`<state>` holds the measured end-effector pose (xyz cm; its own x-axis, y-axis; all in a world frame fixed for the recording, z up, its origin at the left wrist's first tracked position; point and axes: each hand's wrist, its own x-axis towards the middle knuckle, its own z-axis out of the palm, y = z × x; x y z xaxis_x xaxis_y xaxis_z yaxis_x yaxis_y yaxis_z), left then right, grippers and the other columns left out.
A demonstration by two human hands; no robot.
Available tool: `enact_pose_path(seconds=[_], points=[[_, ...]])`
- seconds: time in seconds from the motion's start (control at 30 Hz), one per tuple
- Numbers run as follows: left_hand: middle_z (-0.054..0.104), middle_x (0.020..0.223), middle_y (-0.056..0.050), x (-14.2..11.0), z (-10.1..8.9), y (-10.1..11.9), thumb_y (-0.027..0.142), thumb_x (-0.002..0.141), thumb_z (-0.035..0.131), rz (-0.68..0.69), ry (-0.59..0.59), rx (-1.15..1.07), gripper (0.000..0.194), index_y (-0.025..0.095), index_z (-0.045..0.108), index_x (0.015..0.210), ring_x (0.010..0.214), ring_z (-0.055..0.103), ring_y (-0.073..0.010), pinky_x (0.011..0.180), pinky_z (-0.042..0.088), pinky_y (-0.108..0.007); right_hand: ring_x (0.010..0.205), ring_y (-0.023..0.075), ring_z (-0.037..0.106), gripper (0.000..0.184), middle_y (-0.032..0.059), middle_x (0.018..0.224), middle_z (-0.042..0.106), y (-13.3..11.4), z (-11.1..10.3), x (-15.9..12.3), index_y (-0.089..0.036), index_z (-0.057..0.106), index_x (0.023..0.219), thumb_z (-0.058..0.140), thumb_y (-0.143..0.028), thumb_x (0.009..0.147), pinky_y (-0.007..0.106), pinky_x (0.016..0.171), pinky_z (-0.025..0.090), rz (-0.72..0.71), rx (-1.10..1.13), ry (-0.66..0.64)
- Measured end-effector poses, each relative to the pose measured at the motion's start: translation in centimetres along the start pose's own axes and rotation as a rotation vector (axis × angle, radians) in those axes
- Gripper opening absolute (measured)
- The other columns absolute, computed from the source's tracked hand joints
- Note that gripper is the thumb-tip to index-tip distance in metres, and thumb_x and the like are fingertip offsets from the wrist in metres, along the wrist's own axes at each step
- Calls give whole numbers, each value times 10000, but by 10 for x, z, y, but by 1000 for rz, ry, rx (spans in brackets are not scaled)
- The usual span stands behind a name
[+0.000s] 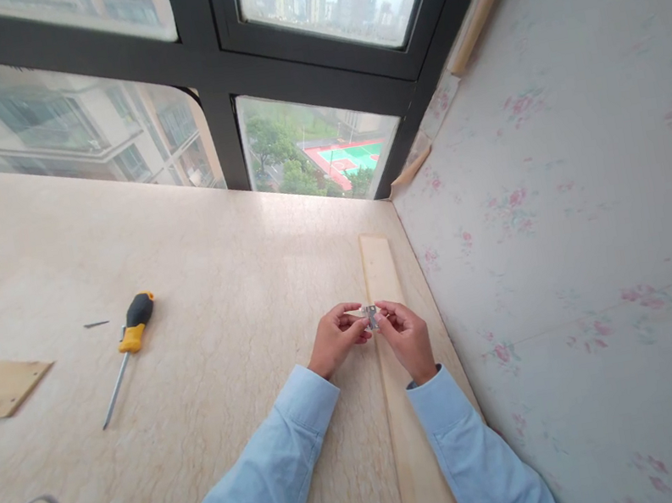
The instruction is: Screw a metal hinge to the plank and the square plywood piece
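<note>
Pinching one small metal piece [372, 317]: two hands [371, 335] (fingertips nearly together); one screwdriver [133, 337] left.

Reaching forward with light-blue-sleeved left arm [252, 484] and light-blue-sleeved right arm [483, 454], angled inward; holding bare left hand [336, 340] and bare right hand [409, 340] close together, pinching with thumbs [359, 328] and bent fingers [346, 309].

dark-framed window [303, 55] beside floral-papered wall [573, 203]
</note>
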<state>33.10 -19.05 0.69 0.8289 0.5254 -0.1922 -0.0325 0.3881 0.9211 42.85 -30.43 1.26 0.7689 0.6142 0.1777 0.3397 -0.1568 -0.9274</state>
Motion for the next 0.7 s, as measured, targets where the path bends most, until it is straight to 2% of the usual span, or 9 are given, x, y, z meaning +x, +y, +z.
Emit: enact_pose_path(seconds=[0.2,0.37,0.5,0.7], points=[[718,917,-127,-1,2,-5,260,696,755,-3,-31,50,519,107,566,1155,743,700,-190,690,572,-314,776,196,653,223,97,902,705,0,-2,0,-164,686,969,576,-296,827,327,697,549,-54,-183,79],[702,1046,-175,0,3,-13,184,721,697,88,-67,196,555,88,544,1246,874,695,-216,792,563,-356,767,200,638,223,100,883,691,2,-4,1,-154,691,955,548,-259,821,334,708,531,-99,-335,81],[672,1135,-183,1,3,-16,179,736,665,125,-78,276,565,91,535,1279,828,699,-207,723,573,-329,765,200,636,227,102,898,691,3,-5,1,-155,692,956,537,-250,819,339,720,530,-111,-360,78],[659,1194,-120,1,2,-17,204,732,672,188,-44,389,543,166,575,1265,749,697,-179,672,568,-284,765,203,633,238,102,888,678,7,-6,2,-147,684,986,540,-241,822,348,724,533,-106,-363,80]])
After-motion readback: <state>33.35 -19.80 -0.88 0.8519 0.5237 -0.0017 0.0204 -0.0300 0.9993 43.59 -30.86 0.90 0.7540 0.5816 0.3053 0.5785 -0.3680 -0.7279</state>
